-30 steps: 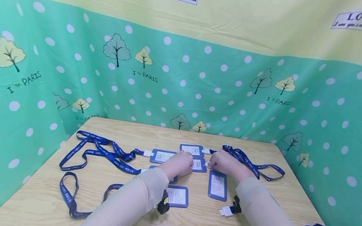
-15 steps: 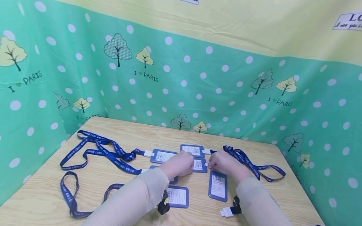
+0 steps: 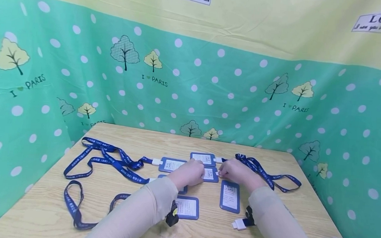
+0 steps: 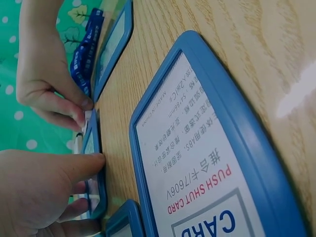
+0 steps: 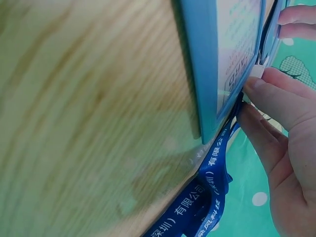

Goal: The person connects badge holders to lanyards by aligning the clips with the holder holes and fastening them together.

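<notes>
My left hand (image 3: pixel 190 172) holds a blue-framed ID card holder (image 3: pixel 211 175) near the middle of the table, its thumb along the frame's near edge in the left wrist view. At the holder's right end, my right hand (image 3: pixel 238 173) pinches a white plastic clip (image 5: pixel 256 71) between thumb and fingers. Whether the clip is fastened to the holder cannot be made out. Just behind lies another ID card holder (image 3: pixel 202 158) with a blue lanyard (image 3: pixel 257 166) running right. A loose upright card holder (image 3: pixel 230 196) lies just in front of my right hand.
Left of my hands are more card holders (image 3: pixel 171 165), one partly under my left forearm, with blue lanyards (image 3: pixel 117 162) spread leftward. Another card holder (image 3: pixel 187 207) lies nearer me. A loose white clip (image 3: pixel 239 223) sits by the right wrist. Patterned green cloth (image 3: pixel 165 95) encloses the table.
Both hands stay at the same card holder and clip with almost no movement. The head view has shifted very slightly.
</notes>
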A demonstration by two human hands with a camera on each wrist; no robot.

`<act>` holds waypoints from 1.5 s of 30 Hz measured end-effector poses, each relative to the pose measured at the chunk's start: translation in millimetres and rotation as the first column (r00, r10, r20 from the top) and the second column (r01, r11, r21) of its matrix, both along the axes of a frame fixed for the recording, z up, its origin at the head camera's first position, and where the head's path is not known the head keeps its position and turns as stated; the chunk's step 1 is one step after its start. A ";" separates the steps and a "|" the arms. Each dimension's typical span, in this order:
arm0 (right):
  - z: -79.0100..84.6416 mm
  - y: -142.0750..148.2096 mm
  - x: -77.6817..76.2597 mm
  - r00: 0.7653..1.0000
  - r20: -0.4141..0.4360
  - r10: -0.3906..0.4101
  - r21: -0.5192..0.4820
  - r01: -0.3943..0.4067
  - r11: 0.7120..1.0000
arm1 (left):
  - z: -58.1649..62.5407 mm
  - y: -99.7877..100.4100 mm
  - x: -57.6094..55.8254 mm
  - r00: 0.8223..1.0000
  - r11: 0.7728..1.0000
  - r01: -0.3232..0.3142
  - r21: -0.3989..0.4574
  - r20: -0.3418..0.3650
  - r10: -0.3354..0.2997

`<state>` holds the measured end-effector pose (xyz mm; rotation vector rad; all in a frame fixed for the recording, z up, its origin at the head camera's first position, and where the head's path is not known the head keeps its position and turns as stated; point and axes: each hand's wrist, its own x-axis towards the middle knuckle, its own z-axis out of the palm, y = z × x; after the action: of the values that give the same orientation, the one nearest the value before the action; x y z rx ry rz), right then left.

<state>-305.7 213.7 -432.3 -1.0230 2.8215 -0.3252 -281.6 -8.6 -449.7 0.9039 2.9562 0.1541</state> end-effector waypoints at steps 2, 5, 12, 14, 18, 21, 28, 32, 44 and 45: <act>0.4 0.2 0.7 1.000 -0.002 0.001 -0.008 -0.001 1.000 | 0.3 0.2 0.8 1.000 1.000 -0.003 -0.001 0.000 0.003; 0.8 0.4 1.0 1.000 -0.005 0.002 -0.014 -0.002 1.000 | 1.5 0.0 2.1 1.000 1.000 -0.011 0.003 0.002 0.011; -0.1 -1.9 0.6 0.999 0.028 -0.046 -0.018 0.047 0.999 | 1.5 -0.4 2.6 1.000 1.000 -0.019 0.012 0.006 0.019; -0.6 -2.6 0.3 0.998 0.032 -0.054 -0.017 0.055 0.998 | 0.9 -0.6 2.1 1.000 1.000 -0.020 0.018 0.005 0.020; -0.9 -2.8 -0.1 0.999 0.019 -0.042 -0.014 0.042 0.999 | 2.1 -1.0 2.9 1.000 1.000 -0.013 0.013 0.004 0.013; 0.0 -2.7 1.5 0.999 0.021 -0.046 -0.022 0.047 0.999 | 3.2 -1.0 3.8 1.000 1.000 -0.008 0.002 0.003 0.008; 0.3 -4.6 4.3 0.990 0.024 -0.141 -0.020 0.142 0.990 | 3.4 -1.0 2.7 1.000 1.000 0.002 -0.003 -0.006 -0.002; 0.0 -6.4 3.9 0.985 0.022 -0.169 -0.007 0.169 0.986 | 2.3 -0.9 2.5 1.000 1.000 -0.009 0.009 -0.001 0.009; -2.4 -10.5 4.4 0.975 0.034 -0.218 0.001 0.218 0.976 | 0.0 -0.9 0.7 1.000 1.000 -0.007 0.004 -0.020 0.007; -2.3 -10.7 4.7 0.974 0.038 -0.225 0.003 0.225 0.974 | -0.4 -0.9 0.5 1.000 1.000 -0.004 0.005 -0.022 0.004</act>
<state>-301.0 203.0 -434.6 -0.6885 2.9068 -0.3645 -281.2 -9.4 -450.1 0.9057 2.9795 0.1532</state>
